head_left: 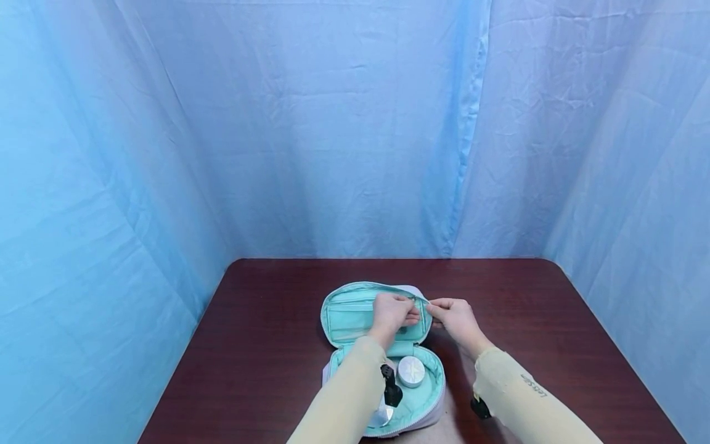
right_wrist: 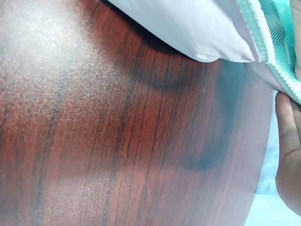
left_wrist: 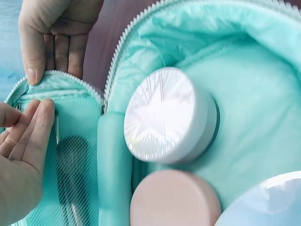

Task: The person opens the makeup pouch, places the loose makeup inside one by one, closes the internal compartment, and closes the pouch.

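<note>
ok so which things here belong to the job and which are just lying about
Seemingly in the job:
left hand, at the mesh pocket
right hand, pinching the edge of the lid
open bag
dark slim item, behind the mesh

Seemingly just lying about:
white star-topped jar, in the bag
pink jar, beside it
table
blue curtains

Creased blue fabric curtains [head_left: 355, 135] on three sides around a dark reddish-brown, wood-grained table [head_left: 255, 364].
</note>
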A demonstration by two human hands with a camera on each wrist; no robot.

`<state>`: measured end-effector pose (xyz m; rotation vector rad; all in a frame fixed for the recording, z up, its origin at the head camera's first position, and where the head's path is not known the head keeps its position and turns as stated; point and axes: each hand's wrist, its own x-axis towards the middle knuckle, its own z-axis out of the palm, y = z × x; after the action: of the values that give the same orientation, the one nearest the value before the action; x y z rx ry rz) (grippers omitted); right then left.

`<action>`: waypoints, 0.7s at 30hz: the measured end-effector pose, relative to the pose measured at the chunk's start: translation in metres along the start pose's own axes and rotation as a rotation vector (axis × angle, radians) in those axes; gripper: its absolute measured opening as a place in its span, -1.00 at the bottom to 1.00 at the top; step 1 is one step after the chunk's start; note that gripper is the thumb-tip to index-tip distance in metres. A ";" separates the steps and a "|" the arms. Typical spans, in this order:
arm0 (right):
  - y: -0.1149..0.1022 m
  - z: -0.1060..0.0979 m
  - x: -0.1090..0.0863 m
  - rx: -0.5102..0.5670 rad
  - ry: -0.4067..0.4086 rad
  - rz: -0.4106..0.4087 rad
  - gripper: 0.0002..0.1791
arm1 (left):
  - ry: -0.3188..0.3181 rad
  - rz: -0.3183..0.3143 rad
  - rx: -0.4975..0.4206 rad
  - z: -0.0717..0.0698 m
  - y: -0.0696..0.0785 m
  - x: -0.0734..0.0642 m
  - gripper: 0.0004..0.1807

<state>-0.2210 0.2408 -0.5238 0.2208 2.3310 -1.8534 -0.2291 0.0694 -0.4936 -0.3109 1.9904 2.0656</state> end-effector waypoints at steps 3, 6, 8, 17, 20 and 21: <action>0.001 0.001 0.001 -0.003 0.014 0.012 -0.67 | -0.007 0.012 0.030 -0.004 -0.001 0.002 -0.84; 0.001 0.002 0.001 -0.009 0.026 0.018 -0.66 | -0.007 0.024 0.046 -0.008 -0.002 0.005 -0.85; 0.001 0.002 0.001 -0.014 0.030 0.017 -0.65 | -0.010 0.045 0.062 -0.011 -0.003 0.005 -0.85; 0.001 0.003 0.000 -0.041 0.044 0.019 -0.65 | -0.016 0.083 0.150 -0.035 -0.003 0.005 -0.83; 0.001 0.004 -0.001 -0.039 0.038 0.020 -0.65 | -0.025 0.087 0.172 -0.041 -0.003 0.005 -0.83; 0.001 0.004 -0.001 -0.036 0.038 0.023 -0.65 | -0.027 0.095 0.179 -0.042 -0.003 0.005 -0.83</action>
<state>-0.2198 0.2372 -0.5251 0.2798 2.3737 -1.8108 -0.2341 0.0276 -0.4999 -0.1551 2.1936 1.9154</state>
